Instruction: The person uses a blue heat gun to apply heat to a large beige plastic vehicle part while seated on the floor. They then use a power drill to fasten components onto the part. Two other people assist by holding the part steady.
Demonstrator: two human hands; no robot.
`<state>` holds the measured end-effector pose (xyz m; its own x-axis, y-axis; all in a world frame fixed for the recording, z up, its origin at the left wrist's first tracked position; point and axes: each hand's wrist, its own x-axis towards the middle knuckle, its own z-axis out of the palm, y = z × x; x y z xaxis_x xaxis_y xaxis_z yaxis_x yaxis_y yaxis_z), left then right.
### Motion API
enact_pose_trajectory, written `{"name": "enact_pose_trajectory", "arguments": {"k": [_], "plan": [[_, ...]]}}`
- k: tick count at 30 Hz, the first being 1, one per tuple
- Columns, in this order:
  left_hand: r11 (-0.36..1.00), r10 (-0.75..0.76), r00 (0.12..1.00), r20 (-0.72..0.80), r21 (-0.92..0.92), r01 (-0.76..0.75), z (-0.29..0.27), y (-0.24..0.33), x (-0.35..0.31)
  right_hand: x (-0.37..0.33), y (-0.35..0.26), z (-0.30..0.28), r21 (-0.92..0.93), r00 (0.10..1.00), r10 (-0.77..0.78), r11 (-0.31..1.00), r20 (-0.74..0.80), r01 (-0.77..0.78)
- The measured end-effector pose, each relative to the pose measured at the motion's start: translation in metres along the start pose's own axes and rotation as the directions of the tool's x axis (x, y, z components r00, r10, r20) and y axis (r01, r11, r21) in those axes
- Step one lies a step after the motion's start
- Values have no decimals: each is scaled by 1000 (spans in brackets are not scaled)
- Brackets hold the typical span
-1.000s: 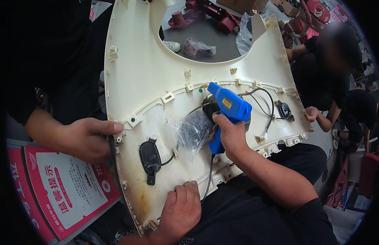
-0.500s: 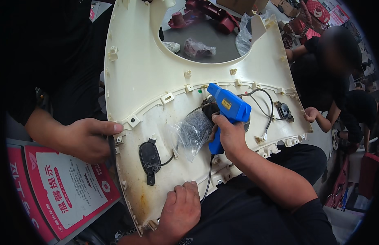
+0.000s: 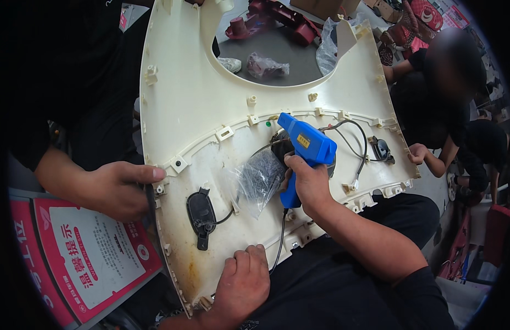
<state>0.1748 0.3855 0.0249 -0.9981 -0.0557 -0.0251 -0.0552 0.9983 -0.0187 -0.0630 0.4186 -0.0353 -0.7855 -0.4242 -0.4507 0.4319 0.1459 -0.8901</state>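
A large cream plastic panel (image 3: 183, 110), inner side up, lies across my lap. My right hand (image 3: 311, 184) is closed around the handle of a blue pistol-shaped tool (image 3: 310, 142), whose black cord runs down from the grip over the near edge. The tool's nose points to the far left over the panel; what its tip touches is hidden. My left hand (image 3: 245, 280) has its fingers curled over the panel's near edge. Between them lies a clear plastic bag (image 3: 257, 176) with dark grey contents. A black oval part (image 3: 201, 214) sits on the panel's left, wired.
Another person's hand (image 3: 114, 187) grips the panel's left edge; a second person's hand (image 3: 417, 153) touches its right edge. A black sensor-like part (image 3: 382, 149) with a wire sits near there. A red and white sign (image 3: 95, 253) stands left. Dark red parts (image 3: 277, 19) lie beyond the cutout.
The panel, with the tool over it, has shifted very slightly to the left in view. Both my hands keep the same hold.
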Motion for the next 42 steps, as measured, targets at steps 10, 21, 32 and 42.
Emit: {"name": "enact_pose_trajectory", "arguments": {"k": [10,21,32,42], "plan": [[1000,-10,1000,9,-7,10,-1,1,0,1,2,1,5,1000,10,1000,-9,-10],[1000,-6,1000,0,2,6,2,1,0,1,1,-2,1,1000,-3,1000,-5,3],[1000,-10,1000,21,-13,10,-1,3,0,1,4,-3,13,1000,-21,1000,19,21],[1000,0,1000,18,-13,0,2,2,-1,1,4,-3,18,1000,-20,1000,23,20]]}}
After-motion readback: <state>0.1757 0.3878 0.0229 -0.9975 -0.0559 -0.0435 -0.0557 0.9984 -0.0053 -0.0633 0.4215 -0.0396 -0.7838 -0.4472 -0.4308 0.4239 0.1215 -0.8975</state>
